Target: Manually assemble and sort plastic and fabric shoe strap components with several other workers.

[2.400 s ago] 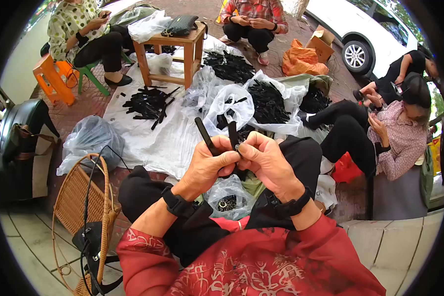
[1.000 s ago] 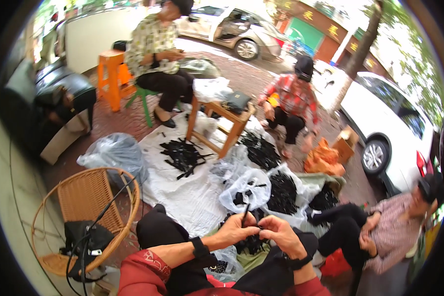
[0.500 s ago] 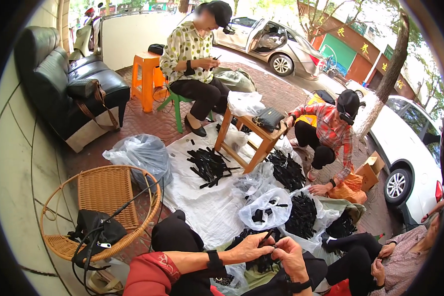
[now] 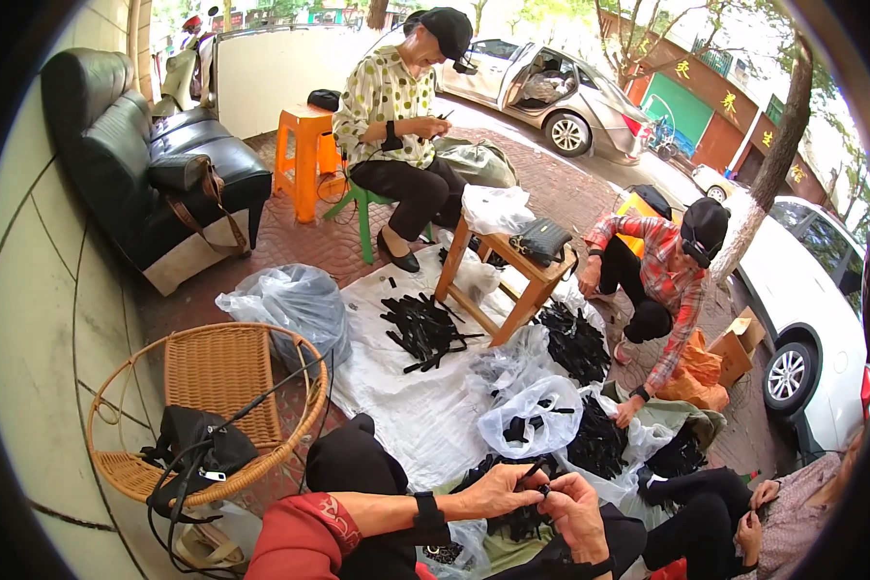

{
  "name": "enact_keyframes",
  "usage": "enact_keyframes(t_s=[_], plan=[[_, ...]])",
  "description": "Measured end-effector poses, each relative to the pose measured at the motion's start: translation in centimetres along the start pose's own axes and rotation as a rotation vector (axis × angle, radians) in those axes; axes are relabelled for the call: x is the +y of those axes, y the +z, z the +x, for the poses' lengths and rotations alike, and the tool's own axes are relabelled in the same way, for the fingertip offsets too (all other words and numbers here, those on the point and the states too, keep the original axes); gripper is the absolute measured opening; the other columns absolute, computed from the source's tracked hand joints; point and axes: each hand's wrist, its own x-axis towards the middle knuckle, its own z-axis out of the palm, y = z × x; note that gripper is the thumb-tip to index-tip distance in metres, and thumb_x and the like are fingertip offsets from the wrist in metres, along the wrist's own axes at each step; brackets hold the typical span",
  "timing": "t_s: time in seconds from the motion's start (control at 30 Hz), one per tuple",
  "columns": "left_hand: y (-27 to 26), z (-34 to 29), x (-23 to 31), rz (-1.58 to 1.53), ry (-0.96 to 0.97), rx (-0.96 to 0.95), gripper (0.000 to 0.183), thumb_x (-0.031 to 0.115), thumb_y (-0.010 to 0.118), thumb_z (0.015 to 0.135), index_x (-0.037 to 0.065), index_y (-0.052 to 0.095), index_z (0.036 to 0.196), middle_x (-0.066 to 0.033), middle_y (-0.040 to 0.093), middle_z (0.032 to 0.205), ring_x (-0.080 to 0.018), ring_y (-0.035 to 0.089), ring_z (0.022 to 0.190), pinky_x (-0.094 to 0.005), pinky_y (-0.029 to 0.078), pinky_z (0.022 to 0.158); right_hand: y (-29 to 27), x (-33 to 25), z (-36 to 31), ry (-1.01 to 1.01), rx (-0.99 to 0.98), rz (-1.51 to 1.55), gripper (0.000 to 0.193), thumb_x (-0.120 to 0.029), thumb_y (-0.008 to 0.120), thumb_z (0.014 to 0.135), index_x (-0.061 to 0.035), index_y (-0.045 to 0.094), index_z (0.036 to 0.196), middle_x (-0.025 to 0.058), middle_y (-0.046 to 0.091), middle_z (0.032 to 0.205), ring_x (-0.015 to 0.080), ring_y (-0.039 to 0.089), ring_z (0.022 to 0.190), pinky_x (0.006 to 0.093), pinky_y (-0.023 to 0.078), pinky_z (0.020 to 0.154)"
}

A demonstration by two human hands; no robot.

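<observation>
Low in the picture, my left hand (image 4: pixel 501 492) and my right hand (image 4: pixel 577 517) are close together over my lap. Both are closed on a slim black piece (image 4: pixel 544 489), pinched between the fingertips; my fingers hide much of it, and its exact kind is too small to tell. Just beyond my hands lies a clear plastic bag (image 4: pixel 530 416) with a few black pieces in it. Beneath them is a dark heap of similar pieces (image 4: pixel 517 522), partly covered by my hands.
A white cloth (image 4: pixel 382 387) bears a pile of black strips (image 4: pixel 423 332). A wooden stool (image 4: pixel 498 307) stands beyond; a wicker chair (image 4: pixel 217 377) is at left. One person in plaid (image 4: pixel 662 266) crouches by another black heap (image 4: pixel 594 440); others sit far off and at right.
The whole view has shifted slightly. The person in plaid has moved one hand away from the stool and the other onto a black heap. My hands still hold the black piece together.
</observation>
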Motion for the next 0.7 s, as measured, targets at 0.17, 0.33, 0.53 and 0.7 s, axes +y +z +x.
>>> enact_keyframes(t_s=[0.17, 0.33, 0.53, 0.7], plan=[[0.0, -0.3, -0.1, 0.051, -0.042, -0.032, 0.023, 0.016, 0.058, 0.078, 0.000, 0.055, 0.093, -0.0019, 0.058, 0.078, -0.0062, 0.050, 0.073, -0.0229, 0.042, 0.067, -0.5, 0.8, -0.1, 0.056, 0.022, -0.028, 0.013, 0.002, 0.059, 0.071, -0.0001, 0.049, 0.079, 0.0098, 0.055, 0.071, 0.0193, 0.057, 0.062, 0.0300, 0.050, 0.055], [0.1, 0.4, 0.1, -0.021, -0.009, -0.038, 0.021, 0.018, 0.059, 0.079, 0.000, 0.055, 0.090, -0.0002, 0.057, 0.075, -0.0051, 0.049, 0.070, -0.0218, 0.041, 0.064, -1.3, 1.8, 0.3, 0.027, 0.014, 0.127, 0.011, 0.004, 0.058, 0.070, -0.0029, 0.050, 0.074, 0.0064, 0.055, 0.076, 0.0182, 0.056, 0.059, 0.0334, 0.047, 0.053], [-0.6, 0.7, 1.0, 0.009, -0.063, -0.108, 0.019, 0.018, 0.058, 0.078, 0.001, 0.055, 0.087, 0.0005, 0.056, 0.072, -0.0048, 0.048, 0.066, -0.0208, 0.040, 0.061, -0.6, 2.3, 0.0, -0.001, -0.002, 0.197, 0.005, -0.001, 0.055, 0.075, -0.0033, 0.051, 0.076, 0.0070, 0.056, 0.070, 0.0151, 0.053, 0.056, 0.0324, 0.045, 0.053], [-1.0, 0.2, 1.1, 0.044, -0.066, -0.111, 0.016, 0.014, 0.056, 0.078, 0.001, 0.053, 0.087, -0.0005, 0.056, 0.074, -0.0059, 0.049, 0.070, -0.0217, 0.040, 0.063, 1.1, 1.3, -0.4, -0.028, 0.068, 0.055, 0.004, -0.003, 0.051, 0.078, 0.0002, 0.051, 0.081, 0.0080, 0.056, 0.072, 0.0146, 0.054, 0.057, 0.0303, 0.047, 0.054]])
